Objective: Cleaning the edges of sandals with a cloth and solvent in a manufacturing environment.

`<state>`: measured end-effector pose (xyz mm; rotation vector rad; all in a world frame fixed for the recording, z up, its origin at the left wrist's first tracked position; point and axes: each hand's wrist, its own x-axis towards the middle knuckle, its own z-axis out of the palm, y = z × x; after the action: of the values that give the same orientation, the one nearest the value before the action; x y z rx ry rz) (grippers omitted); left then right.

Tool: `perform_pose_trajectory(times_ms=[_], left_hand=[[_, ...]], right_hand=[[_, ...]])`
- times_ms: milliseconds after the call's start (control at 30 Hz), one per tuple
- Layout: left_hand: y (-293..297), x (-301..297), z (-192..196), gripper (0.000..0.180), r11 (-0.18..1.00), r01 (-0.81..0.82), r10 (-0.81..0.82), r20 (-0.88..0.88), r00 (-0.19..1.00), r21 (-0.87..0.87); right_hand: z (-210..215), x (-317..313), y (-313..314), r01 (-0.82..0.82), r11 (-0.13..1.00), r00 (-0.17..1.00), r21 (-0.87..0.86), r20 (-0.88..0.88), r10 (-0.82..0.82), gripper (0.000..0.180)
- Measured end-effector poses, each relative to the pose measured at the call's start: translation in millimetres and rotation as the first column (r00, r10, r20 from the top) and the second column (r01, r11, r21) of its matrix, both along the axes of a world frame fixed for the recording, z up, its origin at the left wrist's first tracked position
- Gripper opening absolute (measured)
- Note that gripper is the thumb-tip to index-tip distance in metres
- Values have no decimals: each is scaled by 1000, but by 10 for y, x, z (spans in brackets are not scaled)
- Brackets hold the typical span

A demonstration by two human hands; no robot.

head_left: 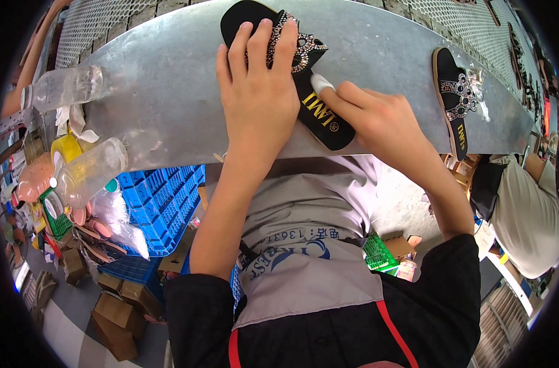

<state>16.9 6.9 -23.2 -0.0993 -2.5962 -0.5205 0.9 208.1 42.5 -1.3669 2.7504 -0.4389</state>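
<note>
A black slide sandal [333, 130] with a rhinestone-studded strap and gold lettering on its insole lies aslant on the metal table in front of me. My left hand [258, 92] grips its front part from above, fingers laid across the strap and the thumb out of sight. My right hand [377, 116] is closed, its fingers curled over the insole just behind the strap. A white covering [320, 83] wraps one of its fingertips, which presses on the sandal. Whether those curled fingers hold anything more is hidden. A similar sandal [454, 98] stands at the table's right end.
The grey metal table [169, 92] has a curved far edge, with white mesh [101, 27] beyond it. Two clear plastic bottles [68, 88] lie at its left end. Blue crates [160, 205] and cardboard boxes [117, 319] stand below left. Another person's leg [531, 214] shows at right.
</note>
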Motion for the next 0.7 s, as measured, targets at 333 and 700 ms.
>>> perform_pose_trajectory(times_ms=[333, 700], left_hand=[[17, 4, -41, 54, 1000, 6, -6, 5, 1000, -30], [33, -30, -53, 52, 999, -10, 8, -47, 999, -51]], right_hand=[[94, 120, 44, 27, 997, 999, 74, 45, -31, 45], [63, 253, 175, 98, 991, 989, 92, 98, -107, 53]])
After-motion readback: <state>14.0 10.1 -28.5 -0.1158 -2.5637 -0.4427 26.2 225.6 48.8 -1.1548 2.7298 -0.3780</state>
